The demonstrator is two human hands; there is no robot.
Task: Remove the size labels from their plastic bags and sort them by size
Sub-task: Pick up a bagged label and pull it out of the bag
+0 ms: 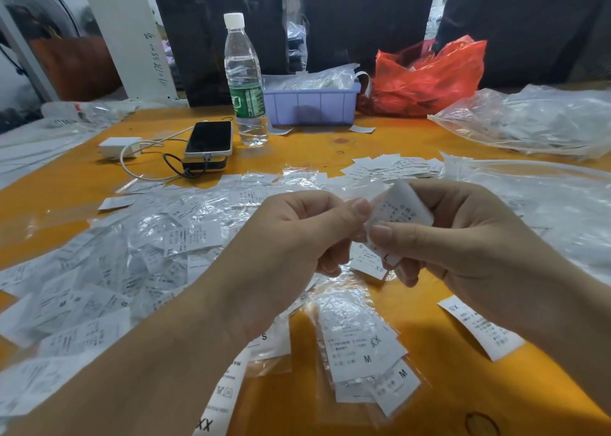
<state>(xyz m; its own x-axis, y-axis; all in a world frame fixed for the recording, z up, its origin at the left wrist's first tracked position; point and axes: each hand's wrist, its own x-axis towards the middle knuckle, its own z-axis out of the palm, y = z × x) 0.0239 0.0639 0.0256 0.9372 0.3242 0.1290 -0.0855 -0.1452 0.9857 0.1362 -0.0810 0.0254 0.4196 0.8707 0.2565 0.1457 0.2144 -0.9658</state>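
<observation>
Your left hand (291,234) and right hand (463,234) meet above the orange wooden table (330,141) — both pinching one small white size label in thin clear plastic (401,209), thumbs pressed to its lower edge, each grip closed on it. Relative to that label: a clear bag of M and XX labels (367,353) lies just below, a heap of bagged labels (132,254) spreads to its left, and a loose white stack (393,166) sits beyond it. Farther back stands the clear water bottle with green wrapper (246,82) — beside a lilac plastic bin (312,105)
</observation>
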